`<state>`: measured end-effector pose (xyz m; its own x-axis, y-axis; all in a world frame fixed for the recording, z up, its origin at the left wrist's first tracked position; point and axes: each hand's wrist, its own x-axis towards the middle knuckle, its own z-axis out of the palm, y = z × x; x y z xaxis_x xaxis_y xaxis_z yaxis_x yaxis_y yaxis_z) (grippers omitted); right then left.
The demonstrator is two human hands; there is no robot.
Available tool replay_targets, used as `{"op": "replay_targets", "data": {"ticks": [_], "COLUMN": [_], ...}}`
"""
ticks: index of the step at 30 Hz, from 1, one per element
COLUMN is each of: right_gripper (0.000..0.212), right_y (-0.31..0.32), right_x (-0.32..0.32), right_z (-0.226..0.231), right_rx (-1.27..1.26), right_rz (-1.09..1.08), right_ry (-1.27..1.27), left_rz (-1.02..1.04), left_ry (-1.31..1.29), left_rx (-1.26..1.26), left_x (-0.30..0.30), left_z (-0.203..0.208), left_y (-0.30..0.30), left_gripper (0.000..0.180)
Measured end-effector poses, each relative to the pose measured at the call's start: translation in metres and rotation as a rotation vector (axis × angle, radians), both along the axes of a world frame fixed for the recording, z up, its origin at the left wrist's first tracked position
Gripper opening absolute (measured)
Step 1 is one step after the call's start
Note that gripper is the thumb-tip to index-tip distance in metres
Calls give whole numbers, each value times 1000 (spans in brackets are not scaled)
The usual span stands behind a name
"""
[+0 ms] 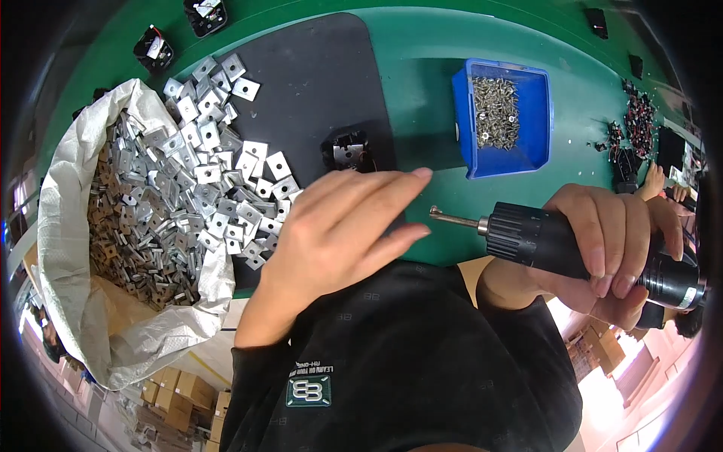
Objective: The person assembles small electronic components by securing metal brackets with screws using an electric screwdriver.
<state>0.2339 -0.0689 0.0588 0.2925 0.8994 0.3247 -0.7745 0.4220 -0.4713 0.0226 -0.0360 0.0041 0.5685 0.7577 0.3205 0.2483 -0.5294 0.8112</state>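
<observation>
The right hand (610,248) is closed around a black electric screwdriver (580,252), fingers wrapped over its barrel, and the tool lies nearly level with its long axis running right to left, so the metal bit (456,219) points toward the left hand (343,226). That hand hovers flat and open above the table edge, fingers stretched out together toward the upper right, and it holds nothing. Its fingertips (418,175) lie just beside the bit's tip, a little above and left of it in the view, not touching. Just past the fingers, on the dark mat (316,83), sits a small black plastic housing (348,149), nearer the left hand than the right; whether the hand touches it cannot be told, though a gap seems to show. Left of the hand, square silver metal plates (226,188) spill from a white woven sack (75,248) onto the mat, close under the wrist. Well apart to the upper right stands a blue bin of screws (503,117) on the green table (422,53), closer to the screwdriver's bit than to the open hand.
</observation>
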Motion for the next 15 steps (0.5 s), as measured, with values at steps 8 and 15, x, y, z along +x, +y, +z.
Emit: {"op": "replay_targets", "data": {"ticks": [8, 15], "right_gripper": [43, 46], "right_y": [-1, 4], "right_x": [0, 1], "right_z": [3, -1], "right_rx": [-39, 108], "right_rz": [54, 100], "right_ry": [-20, 53], "left_rz": [-73, 18], "left_ry": [-123, -590], "left_rx": [-74, -852], "left_x": [4, -4], "left_z": [-6, -11], "left_y": [-6, -40], "left_gripper": [16, 14]}}
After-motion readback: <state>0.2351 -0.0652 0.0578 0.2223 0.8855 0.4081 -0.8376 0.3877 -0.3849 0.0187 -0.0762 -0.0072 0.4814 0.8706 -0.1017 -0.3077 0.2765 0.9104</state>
